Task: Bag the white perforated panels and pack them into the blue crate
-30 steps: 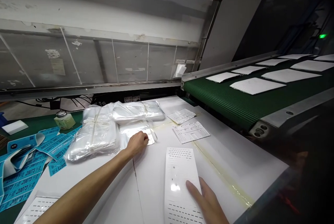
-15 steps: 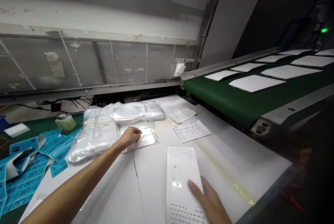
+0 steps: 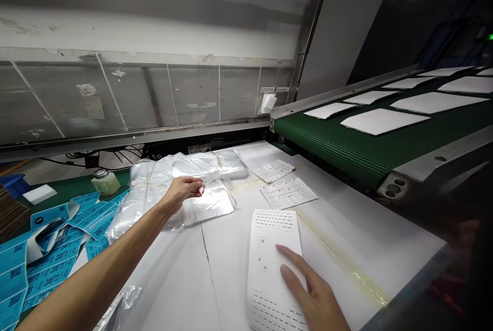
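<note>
My left hand [image 3: 181,190] is raised over the clear plastic bundles, its fingertips pinched together on what looks like a thin clear plastic bag. Two bundles of bags tied with tape [image 3: 210,165] lie just beyond it, and a flat shiny bag [image 3: 210,208] lies below my fingers. A loose piece of clear film [image 3: 121,302] shows beside my forearm. My right hand [image 3: 310,290] rests with spread fingers on a long white perforated sheet [image 3: 271,249], which lies flat on the white table [image 3: 173,279].
Two printed sheets [image 3: 288,193] lie beyond the perforated sheet. To the right, a green conveyor belt [image 3: 339,135] carries several white sheets. At the left are a heap of blue printed labels [image 3: 50,264] and a small glass bottle [image 3: 105,183].
My left hand has lifted off the flat bag and moved up and away. Clear film now shows by my forearm. My right hand's fingers have slid a little further along the sheet.
</note>
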`<state>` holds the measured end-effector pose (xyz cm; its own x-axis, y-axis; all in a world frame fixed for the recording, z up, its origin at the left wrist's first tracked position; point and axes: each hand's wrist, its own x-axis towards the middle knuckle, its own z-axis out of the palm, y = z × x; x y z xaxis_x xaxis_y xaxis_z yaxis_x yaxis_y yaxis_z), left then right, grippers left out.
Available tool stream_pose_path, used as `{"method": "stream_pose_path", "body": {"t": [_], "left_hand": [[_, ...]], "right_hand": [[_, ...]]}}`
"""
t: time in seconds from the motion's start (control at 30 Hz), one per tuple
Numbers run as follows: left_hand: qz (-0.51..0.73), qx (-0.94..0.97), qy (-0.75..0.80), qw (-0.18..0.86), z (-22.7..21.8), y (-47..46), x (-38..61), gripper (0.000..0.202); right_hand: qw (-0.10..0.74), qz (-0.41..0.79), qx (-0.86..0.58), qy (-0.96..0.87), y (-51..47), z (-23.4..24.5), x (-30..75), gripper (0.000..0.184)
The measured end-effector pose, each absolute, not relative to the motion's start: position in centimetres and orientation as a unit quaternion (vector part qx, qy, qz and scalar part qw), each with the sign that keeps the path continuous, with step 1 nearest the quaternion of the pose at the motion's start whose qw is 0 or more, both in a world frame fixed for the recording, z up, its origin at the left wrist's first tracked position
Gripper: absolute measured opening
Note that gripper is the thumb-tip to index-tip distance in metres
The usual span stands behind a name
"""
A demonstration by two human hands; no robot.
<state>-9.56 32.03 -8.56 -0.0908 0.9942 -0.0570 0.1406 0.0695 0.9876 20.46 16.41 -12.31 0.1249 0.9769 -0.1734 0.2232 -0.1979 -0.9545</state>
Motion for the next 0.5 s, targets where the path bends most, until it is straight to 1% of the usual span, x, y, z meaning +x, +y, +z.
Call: {"method": "stream_pose_path", "body": {"t": [0.07, 0.13, 0.37, 0.43, 0.5], "left_hand": [[0.481, 0.498, 0.572, 0.44, -7.9, 31.8, -9.7, 0.03], [0.491, 0.508, 0.573, 0.415, -7.2, 31.5, -9.8, 0.03], [0.513, 0.543, 0.595, 0.296, -3.0, 30.5, -12.2, 0.022], [0.526, 0.547, 0.592, 0.273, -1.4, 29.4, -12.6, 0.022], [0.533, 0.553, 0.578, 0.276, -0.2, 27.6, -11.9, 0.023]], "right_hand": [[0.402, 0.464, -0.616, -0.494, 16.5, -12.1, 20.3, 0.049], [0.402, 0.465, -0.61, -0.5, 16.8, -11.9, 20.1, 0.047], [0.366, 0.493, -0.596, -0.517, 17.2, -11.2, 19.4, 0.045], [0.368, 0.48, -0.605, -0.517, 16.9, -10.8, 19.1, 0.046], [0.376, 0.446, -0.62, -0.525, 16.5, -10.2, 18.5, 0.046]]}}
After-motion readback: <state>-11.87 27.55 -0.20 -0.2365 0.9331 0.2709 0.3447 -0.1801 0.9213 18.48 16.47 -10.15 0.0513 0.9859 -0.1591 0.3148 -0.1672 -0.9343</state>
